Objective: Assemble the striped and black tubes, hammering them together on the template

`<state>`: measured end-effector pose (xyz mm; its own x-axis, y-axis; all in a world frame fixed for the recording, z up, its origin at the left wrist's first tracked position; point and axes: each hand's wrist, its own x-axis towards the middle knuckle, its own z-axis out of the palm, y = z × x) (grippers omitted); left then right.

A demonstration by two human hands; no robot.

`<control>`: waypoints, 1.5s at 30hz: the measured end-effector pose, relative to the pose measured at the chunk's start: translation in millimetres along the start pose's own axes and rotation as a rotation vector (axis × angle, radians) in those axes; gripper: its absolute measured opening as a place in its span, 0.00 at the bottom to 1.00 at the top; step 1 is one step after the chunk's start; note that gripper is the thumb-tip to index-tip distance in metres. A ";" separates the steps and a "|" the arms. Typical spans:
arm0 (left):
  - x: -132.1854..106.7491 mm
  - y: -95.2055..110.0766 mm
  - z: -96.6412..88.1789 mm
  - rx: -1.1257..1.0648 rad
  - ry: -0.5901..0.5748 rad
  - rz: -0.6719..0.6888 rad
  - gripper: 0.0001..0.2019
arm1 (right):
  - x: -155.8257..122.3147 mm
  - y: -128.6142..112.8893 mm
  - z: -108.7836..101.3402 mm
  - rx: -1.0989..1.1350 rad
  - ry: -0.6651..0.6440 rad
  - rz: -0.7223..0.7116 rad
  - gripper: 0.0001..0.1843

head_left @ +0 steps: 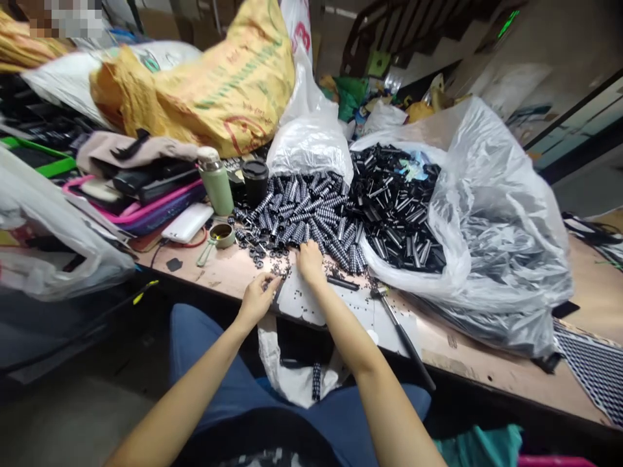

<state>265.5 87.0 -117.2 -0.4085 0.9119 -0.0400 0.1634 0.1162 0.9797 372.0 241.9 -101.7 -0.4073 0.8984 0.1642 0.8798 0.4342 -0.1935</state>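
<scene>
My left hand (259, 299) is over the table's front edge, at the left side of a pale grey board (302, 299). Its thumb and fingers are pinched together; whatever is between them is too small to make out. Farther forward, my right hand (310, 261) reaches over the board to the near edge of a heap of black tubes with rows of white dots (318, 217). Its fingers are curled in against the heap, and what they grip is hidden. Small black round parts (260, 253) lie scattered by both hands. A dark rod (343, 283) lies right of my right hand.
A hammer (402, 331) overhangs the front edge. Right stands a large clear plastic bag (511, 259) beside plain black pieces (389, 201). Left are a green flask (215, 185), a dark cup (255, 181), a small strainer (221, 237) and a white power bank (187, 222).
</scene>
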 end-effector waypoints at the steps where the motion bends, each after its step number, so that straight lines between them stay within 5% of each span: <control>1: 0.5 -0.4 -0.5 -0.040 -0.009 -0.012 0.18 | 3.2 -1.2 1.2 -0.023 -0.004 -0.010 0.13; 16: 2.3 10.9 -2.7 -0.025 -0.066 0.040 0.17 | -17.5 16.3 5.2 0.044 -0.098 -0.176 0.19; 24: -1.1 4.2 -0.5 0.052 -0.036 0.084 0.17 | -18.4 20.9 -1.1 0.172 -0.070 -0.112 0.19; 30: 3.7 13.6 6.1 0.139 0.009 0.205 0.16 | -31.5 27.9 -9.4 0.387 -0.070 -0.059 0.08; 37: -0.8 14.7 14.7 0.271 -0.056 0.239 0.18 | -65.7 13.7 -12.7 1.226 -0.104 0.110 0.14; 45: -4.9 13.3 12.0 0.276 -0.063 0.286 0.17 | -78.4 6.9 -20.7 1.218 -0.003 0.070 0.11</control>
<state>280.4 88.8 -106.3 -0.2565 0.9443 0.2063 0.5016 -0.0524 0.8635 415.1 173.1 -96.0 -0.3701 0.9218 0.1157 0.0945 0.1613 -0.9824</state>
